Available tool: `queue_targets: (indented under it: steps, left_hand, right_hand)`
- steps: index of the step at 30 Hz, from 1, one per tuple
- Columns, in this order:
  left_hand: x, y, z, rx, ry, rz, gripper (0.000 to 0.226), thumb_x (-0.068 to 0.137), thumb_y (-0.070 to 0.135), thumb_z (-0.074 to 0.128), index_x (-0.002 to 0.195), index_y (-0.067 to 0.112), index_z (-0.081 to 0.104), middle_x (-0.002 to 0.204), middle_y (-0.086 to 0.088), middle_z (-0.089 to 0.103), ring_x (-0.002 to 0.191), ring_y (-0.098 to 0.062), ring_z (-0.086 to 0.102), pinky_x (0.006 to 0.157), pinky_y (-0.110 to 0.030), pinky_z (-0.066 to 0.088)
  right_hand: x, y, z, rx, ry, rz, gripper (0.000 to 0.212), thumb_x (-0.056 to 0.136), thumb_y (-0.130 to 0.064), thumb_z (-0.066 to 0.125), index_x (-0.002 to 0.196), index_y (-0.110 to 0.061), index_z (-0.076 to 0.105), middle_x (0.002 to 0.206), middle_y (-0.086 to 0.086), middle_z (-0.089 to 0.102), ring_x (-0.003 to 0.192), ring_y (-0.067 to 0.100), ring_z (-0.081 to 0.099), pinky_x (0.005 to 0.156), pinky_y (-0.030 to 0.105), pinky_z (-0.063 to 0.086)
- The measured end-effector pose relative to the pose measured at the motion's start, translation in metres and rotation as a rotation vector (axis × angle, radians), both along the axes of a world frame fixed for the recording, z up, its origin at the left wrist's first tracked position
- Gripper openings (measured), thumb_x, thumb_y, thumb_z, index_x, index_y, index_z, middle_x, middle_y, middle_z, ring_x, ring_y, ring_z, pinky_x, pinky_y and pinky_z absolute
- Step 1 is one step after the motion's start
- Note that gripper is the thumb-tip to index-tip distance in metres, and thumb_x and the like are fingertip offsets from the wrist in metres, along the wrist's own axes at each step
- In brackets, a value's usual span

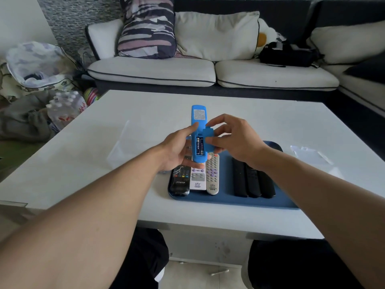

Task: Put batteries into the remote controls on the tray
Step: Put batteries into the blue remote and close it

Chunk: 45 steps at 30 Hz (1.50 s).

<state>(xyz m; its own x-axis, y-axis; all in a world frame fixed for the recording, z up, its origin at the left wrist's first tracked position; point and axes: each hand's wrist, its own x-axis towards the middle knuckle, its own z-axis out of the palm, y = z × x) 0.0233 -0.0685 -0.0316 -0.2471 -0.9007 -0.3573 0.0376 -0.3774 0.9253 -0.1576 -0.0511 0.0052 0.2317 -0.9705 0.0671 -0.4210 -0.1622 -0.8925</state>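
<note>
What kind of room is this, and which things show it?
Most likely a home living room. A corner sofa with cushions stands behind a low white coffee table, and a blue tray of TV-style remote controls lies on the table.

The left hand (pixel 177 150) grips a blue remote (pixel 198 132) back-up above the tray (pixel 229 200), two batteries (pixel 199 146) seated inside, while the right hand (pixel 233 140) pinches its blue cover (pixel 209 140) alongside the open compartment.
</note>
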Motion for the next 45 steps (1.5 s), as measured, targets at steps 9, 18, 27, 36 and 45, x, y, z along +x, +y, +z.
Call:
queue_targets:
  steps: [9,18,27,36,45]
  left_hand:
    - [-0.001,-0.001,0.002,0.012,0.065,-0.034,0.051,0.099,0.056,0.048,0.13,0.018,0.063,0.118,-0.017,0.065,0.099,-0.036,0.071,0.075,-0.055,0.059]
    - [-0.001,0.004,0.004,0.017,0.08,-0.069,0.046,0.101,0.048,0.05,0.128,0.012,0.063,0.114,-0.014,0.066,0.1,-0.036,0.07,0.071,-0.053,0.061]
    - [0.0,0.005,0.004,-0.019,0.043,-0.113,0.03,0.103,0.027,0.054,0.129,0.014,0.063,0.13,-0.024,0.061,0.101,-0.038,0.071,0.072,-0.052,0.061]
    - [-0.008,0.003,0.009,-0.067,-0.091,0.082,0.043,0.103,0.053,0.043,0.1,0.017,0.067,0.073,-0.003,0.07,0.056,-0.02,0.059,0.042,-0.021,0.032]
    - [-0.021,-0.004,0.009,-0.043,0.105,0.247,0.029,0.099,0.03,0.062,0.112,0.005,0.065,0.092,-0.013,0.058,0.072,-0.022,0.06,0.069,-0.036,0.06]
  right_hand:
    - [0.004,-0.006,-0.007,-0.019,0.084,-0.002,0.026,0.079,-0.024,0.084,0.097,-0.025,0.066,0.08,-0.001,0.077,0.078,0.022,0.072,0.069,0.039,0.055]
    - [0.001,-0.012,-0.013,-0.101,0.206,-0.059,0.033,0.07,-0.032,0.09,0.096,-0.029,0.069,0.075,-0.008,0.059,0.056,0.002,0.049,0.052,0.015,0.04]
    - [-0.001,-0.013,-0.012,-0.148,0.333,-0.122,0.051,0.066,-0.04,0.091,0.081,-0.02,0.047,0.072,-0.008,0.049,0.058,0.008,0.04,0.045,0.015,0.033]
    - [-0.003,-0.014,-0.013,-0.144,0.317,-0.147,0.033,0.079,-0.046,0.08,0.086,-0.021,0.059,0.068,-0.007,0.054,0.057,0.009,0.048,0.041,0.012,0.031]
    - [-0.006,-0.015,-0.021,-0.155,0.325,-0.127,0.015,0.091,-0.038,0.07,0.089,-0.024,0.064,0.077,-0.001,0.065,0.059,0.009,0.049,0.05,0.019,0.036]
